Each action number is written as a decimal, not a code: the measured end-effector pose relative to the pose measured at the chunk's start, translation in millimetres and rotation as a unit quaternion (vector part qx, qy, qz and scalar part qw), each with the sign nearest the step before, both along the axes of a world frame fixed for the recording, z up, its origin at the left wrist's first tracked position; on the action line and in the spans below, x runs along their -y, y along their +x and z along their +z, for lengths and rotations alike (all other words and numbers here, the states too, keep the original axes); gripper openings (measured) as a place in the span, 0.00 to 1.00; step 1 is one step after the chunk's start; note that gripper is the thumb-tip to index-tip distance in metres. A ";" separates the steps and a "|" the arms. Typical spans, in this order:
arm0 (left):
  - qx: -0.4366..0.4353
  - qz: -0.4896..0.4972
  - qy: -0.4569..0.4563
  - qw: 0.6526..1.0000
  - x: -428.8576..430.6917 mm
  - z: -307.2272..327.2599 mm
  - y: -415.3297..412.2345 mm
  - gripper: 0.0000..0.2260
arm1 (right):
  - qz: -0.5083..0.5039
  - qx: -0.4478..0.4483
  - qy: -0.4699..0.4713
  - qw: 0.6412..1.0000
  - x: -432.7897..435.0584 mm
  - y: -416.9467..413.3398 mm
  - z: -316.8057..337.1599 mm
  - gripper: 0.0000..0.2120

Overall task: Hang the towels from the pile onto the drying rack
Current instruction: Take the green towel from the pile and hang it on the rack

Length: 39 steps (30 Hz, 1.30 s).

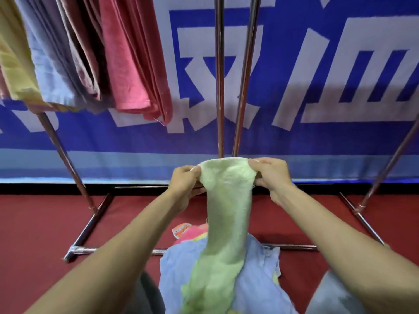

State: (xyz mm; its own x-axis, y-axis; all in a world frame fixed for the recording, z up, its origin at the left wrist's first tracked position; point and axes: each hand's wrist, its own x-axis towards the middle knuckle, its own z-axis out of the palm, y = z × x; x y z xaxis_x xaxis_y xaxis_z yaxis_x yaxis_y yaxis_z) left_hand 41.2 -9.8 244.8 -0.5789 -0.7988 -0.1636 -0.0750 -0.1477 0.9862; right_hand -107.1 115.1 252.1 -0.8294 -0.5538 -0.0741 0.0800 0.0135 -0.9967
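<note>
Head cam is looking down at two bare forearms reaching fwd. Left hand and right hand are both pinching the top edge of a pale green terry towel, fingers closed tight on the cloth, stretching it between them. Rest of that towel is trailing down to the pile of towels on the red carpeted floor, just in front of the person: light blue cloth on top, a pink one w/ a printed tag peeking out behind. Pile is lying against the near bottom bar of the chrome metal drying rack, whose two centre uprights are rising right behind the hands. Slanted legs are running off toward the left and right edges. Towels already hanging at upper left of the rack: yellow, light blue, mauve-brown, and coral red, packed side by side. Blue banner w/ large white characters is covering the wall behind.
</note>
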 end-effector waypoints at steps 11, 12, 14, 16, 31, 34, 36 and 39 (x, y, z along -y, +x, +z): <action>-0.086 -0.015 0.127 0.988 -19.5 -35.4 -13.8 0.06 | 0.079 0.014 0.032 0.996 10.3 10.2 -33.4 0.06; -0.090 -0.007 0.122 0.988 -20.1 -35.7 -11.8 0.05 | 0.087 0.010 0.038 0.995 9.0 11.6 -33.7 0.06; -0.092 0.002 0.112 0.989 -22.7 -37.0 -9.3 0.02 | 0.108 -0.002 0.046 0.993 6.5 14.6 -34.4 0.07; -0.083 0.017 0.093 0.992 -27.9 -37.0 -9.0 0.01 | 0.127 0.000 0.045 0.991 4.4 19.2 -33.7 0.08; -0.013 -0.020 -0.109 0.994 -42.9 -43.4 -2.6 0.27 | 0.154 0.006 0.060 0.986 -3.1 34.7 -33.4 0.09; -0.009 -0.024 -0.137 0.990 -43.6 -40.3 0.8 0.31 | 0.159 -0.010 0.056 0.986 -6.8 29.9 -30.0 0.09; -0.002 -0.041 -0.155 0.987 -42.3 -38.5 4.5 0.30 | 0.168 -0.036 0.058 0.984 -9.3 30.4 -29.4 0.09; 0.014 -0.079 -0.196 0.977 -42.4 -34.7 12.3 0.30 | 0.161 -0.087 0.066 0.981 -11.4 32.3 -30.0 0.10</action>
State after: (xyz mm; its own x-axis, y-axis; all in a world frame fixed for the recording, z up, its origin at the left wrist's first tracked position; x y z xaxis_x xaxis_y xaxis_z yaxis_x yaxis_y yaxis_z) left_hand 53.5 32.6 210.1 -0.6993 -0.7047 0.1197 -0.0950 0.2576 0.9616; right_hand -74.8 126.5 222.1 -0.6201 -0.7837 -0.0357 -0.1213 0.1407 -0.9826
